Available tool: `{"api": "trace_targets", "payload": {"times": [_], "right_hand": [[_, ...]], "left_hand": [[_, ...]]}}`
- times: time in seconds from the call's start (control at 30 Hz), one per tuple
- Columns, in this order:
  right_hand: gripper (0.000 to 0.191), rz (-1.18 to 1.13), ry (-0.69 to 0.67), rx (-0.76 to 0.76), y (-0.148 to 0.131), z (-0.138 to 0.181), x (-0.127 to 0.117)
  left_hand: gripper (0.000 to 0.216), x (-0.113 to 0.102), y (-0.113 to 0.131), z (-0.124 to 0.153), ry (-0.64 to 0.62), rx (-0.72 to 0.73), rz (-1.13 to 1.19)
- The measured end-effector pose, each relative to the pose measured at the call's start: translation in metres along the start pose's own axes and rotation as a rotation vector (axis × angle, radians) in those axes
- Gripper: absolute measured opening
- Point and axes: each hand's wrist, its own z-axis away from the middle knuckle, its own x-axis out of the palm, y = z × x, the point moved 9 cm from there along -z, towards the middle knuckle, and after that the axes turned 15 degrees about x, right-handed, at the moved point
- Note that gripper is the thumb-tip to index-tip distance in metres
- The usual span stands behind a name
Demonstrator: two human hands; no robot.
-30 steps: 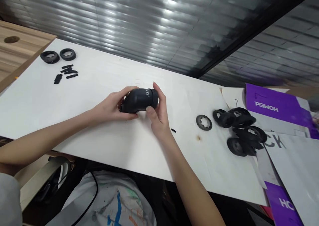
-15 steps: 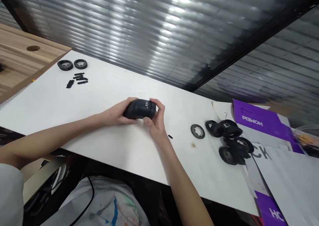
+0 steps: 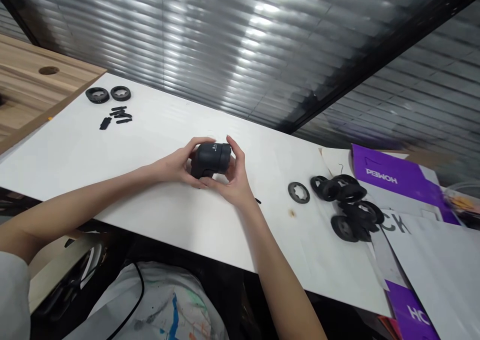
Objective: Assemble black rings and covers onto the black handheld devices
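Both my hands hold one black rounded plastic part [image 3: 210, 158], roughly barrel-shaped with small white marks on top, just above the white table [image 3: 112, 150]. My left hand [image 3: 176, 165] wraps its left end with fingers curled over the top. My right hand [image 3: 232, 177] cups the right end from below and behind, thumb under the part. A tiny black pin [image 3: 258, 200] lies on the table just right of my right wrist.
A flat black ring [image 3: 299, 192] and a pile of black rings [image 3: 352, 207] lie to the right. Two more rings [image 3: 108, 94] and small black strips [image 3: 116, 115] sit far left. Purple boxes [image 3: 390, 172] and white sheets [image 3: 442, 260] lie at right, a wooden desk [image 3: 26, 87] at left.
The black part has been lifted and turned between my hands; my right hand shifted from its end to cupping it from below. The camera view moved slightly.
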Motion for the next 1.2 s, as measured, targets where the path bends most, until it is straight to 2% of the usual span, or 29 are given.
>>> {"api": "trace_targets", "payload": {"times": [0.1,0.37,0.53,0.6,0.67,0.83,0.9,0.97,1.07,1.13,1.2], "right_hand": [[0.113,-0.022,-0.007,0.003,-0.002,0.000,0.003],[0.111,-0.110,0.057,0.099,0.004,-0.003,0.008],[0.118,-0.165,-0.036,0.135,0.000,0.002,0.010],[0.114,-0.168,-0.057,0.145,-0.001,0.003,0.010],[0.105,-0.172,-0.047,0.142,-0.001,0.002,0.008],[0.101,-0.177,-0.032,0.071,0.002,-0.001,0.006],[0.103,-0.122,0.000,0.013,-0.004,0.003,0.003],[0.100,-0.070,0.058,-0.087,-0.016,0.010,-0.003],[0.082,-0.052,0.079,-0.241,-0.033,0.022,-0.008],[0.073,-0.054,0.055,-0.265,-0.035,0.023,-0.008],[0.074,-0.051,0.038,-0.254,-0.031,0.020,-0.007]], "left_hand": [[0.129,0.001,0.003,0.001,0.015,0.020,0.047],[0.156,0.023,0.004,0.009,-0.012,0.021,0.113],[0.168,0.032,0.006,0.019,-0.064,0.042,0.069],[0.171,0.033,0.007,0.021,-0.092,0.050,0.070],[0.162,0.033,0.008,0.021,-0.109,0.042,0.114],[0.109,0.030,0.014,0.016,-0.077,0.037,0.225],[0.104,0.024,0.025,0.010,-0.054,0.141,0.129],[0.102,0.020,0.042,0.006,-0.070,0.309,-0.007],[0.097,0.019,0.060,0.004,-0.142,0.515,-0.151],[0.094,0.018,0.061,0.004,-0.179,0.540,-0.185],[0.091,0.015,0.056,0.004,-0.187,0.504,-0.195]]}}
